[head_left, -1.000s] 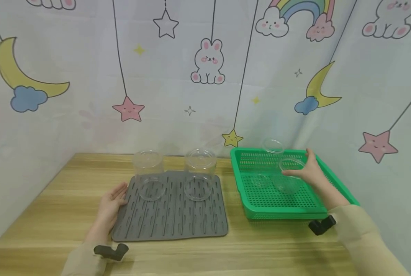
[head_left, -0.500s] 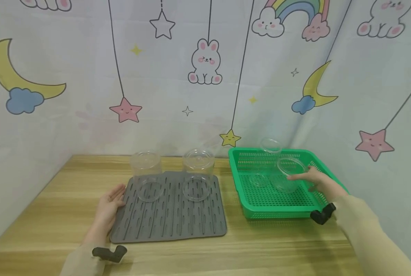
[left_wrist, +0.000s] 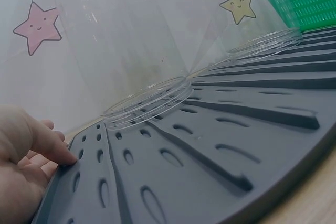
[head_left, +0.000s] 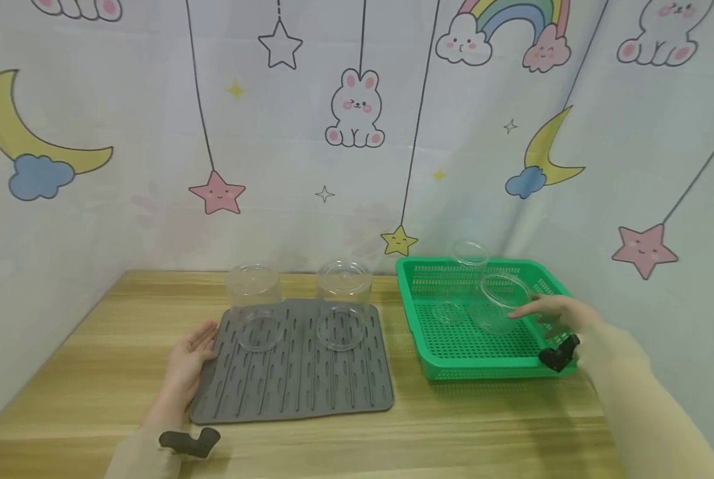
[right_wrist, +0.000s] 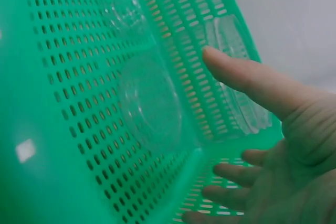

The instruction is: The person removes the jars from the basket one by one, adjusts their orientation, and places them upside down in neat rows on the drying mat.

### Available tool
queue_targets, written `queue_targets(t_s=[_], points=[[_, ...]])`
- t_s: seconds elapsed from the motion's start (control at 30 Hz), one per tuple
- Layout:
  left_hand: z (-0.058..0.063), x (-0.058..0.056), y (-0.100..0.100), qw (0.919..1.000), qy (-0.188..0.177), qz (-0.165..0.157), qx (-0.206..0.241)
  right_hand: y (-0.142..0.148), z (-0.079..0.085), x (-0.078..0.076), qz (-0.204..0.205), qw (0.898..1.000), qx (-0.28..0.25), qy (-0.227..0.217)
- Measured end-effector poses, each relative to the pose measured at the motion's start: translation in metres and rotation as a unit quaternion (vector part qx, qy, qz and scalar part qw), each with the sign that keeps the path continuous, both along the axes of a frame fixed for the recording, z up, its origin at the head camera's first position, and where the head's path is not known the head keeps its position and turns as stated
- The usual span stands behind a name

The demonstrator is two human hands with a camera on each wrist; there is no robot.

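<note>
Across the table [head_left: 309, 452], nearest the person's left, lies a draining mat [head_left: 299, 382], and on its rear half two jars stand side by side: the left jar [head_left: 253, 286] toward the rear left corner, the right jar [head_left: 344, 286] toward the rear right one. The person's left hand [head_left: 187, 356] is at the mat's left edge, its thumb on the mat. To the mat's right, with a strip of table between, sits a basket [head_left: 500, 366]. Inside it are two more jars: the farther jar [head_left: 460, 283] behind and left, the nearer jar [head_left: 500, 307] before it and right. The right hand [head_left: 557, 314] is over the basket's right side, just beside that nearer jar. Behind everything hangs a backdrop [head_left: 285, 146].
</note>
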State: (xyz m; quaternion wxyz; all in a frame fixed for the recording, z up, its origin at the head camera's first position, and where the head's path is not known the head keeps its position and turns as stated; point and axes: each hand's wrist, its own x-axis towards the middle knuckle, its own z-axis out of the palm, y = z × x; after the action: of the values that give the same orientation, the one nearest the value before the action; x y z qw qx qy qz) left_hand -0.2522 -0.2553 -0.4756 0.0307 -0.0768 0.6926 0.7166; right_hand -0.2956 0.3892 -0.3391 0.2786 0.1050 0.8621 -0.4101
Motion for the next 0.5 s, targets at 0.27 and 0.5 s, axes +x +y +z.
queue_targets(t_s=[0.27, 0.5], points=[[0.0014, 0.0015, 0.0008, 1.0, -0.003, 0.006, -0.002, 0.0035, -0.0005, -0.0061, 0.011, 1.0, 0.014, -0.019], [0.0011, 0.0018, 0.0004, 1.0, -0.001, 0.005, 0.002, -0.0035, 0.0015, -0.0081, -0.007, 1.0, 0.006, -0.018]])
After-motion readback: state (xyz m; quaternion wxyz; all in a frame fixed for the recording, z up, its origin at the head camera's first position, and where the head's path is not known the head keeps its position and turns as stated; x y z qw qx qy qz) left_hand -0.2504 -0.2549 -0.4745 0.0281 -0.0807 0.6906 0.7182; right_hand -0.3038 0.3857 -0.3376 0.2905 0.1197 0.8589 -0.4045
